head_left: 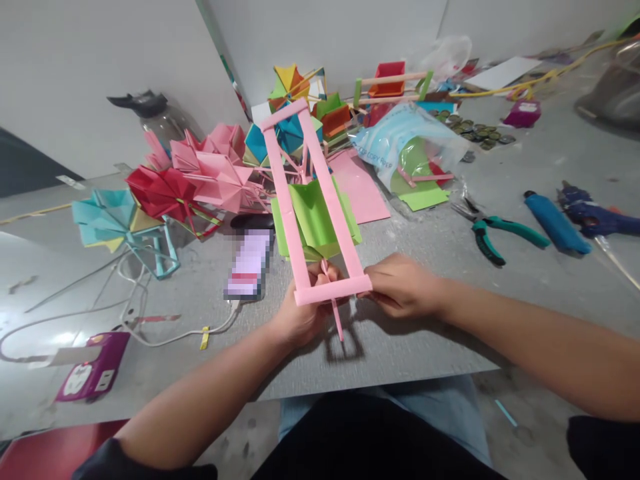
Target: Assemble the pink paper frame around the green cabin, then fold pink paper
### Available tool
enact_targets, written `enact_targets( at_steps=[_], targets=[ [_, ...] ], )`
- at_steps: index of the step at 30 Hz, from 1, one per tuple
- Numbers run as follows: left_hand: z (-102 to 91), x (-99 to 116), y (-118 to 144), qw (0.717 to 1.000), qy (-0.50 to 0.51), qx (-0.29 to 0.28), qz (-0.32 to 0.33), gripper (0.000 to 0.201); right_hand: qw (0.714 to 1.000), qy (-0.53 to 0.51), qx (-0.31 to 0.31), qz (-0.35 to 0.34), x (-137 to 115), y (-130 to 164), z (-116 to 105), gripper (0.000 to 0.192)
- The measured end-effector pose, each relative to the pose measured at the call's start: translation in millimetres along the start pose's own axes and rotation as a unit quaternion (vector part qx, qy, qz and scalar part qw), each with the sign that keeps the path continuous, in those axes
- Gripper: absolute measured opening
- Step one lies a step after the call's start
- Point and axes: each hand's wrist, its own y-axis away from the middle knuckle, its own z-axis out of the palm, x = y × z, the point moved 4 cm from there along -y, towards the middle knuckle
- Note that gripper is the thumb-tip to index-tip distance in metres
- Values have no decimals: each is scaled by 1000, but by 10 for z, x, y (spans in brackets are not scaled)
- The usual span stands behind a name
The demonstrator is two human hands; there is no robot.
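A long pink paper frame [327,180] made of rolled strips stands tilted in front of me, its near end between my hands. Behind its bars sits a folded green paper piece [314,217]. My left hand [305,317] is closed below the green piece, around a thin pink paper stick [338,321] that points down toward me; its fingertips are partly hidden by the frame's near bar. My right hand [405,287] pinches the frame's near right corner, fingers closed.
Paper wheels in pink [215,167], red [160,193] and light blue [107,217] stand left. A phone [249,263] with a white cable lies nearer. Pliers [515,230], a blue roll [557,222] and a glue gun [595,212] lie right. A plastic bag [395,137] is behind.
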Motion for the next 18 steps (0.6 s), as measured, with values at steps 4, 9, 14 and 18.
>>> enact_targets(
  at_steps=[4,9,14,18],
  targets=[
    [7,32,-5,1000,5,17,3,46,1000,12,20,1,39,21,0,27],
    [39,32,-12,1000,0,16,8,46,1000,20,18,16,29,12,43,27],
    [46,-3,-15,1000,12,21,15,45,999,22,32,8,-22,-12,80,27],
    [50,-8,-9,1000,26,7,8,45,998,22,63,3,-78,-39,86,26]
  ],
)
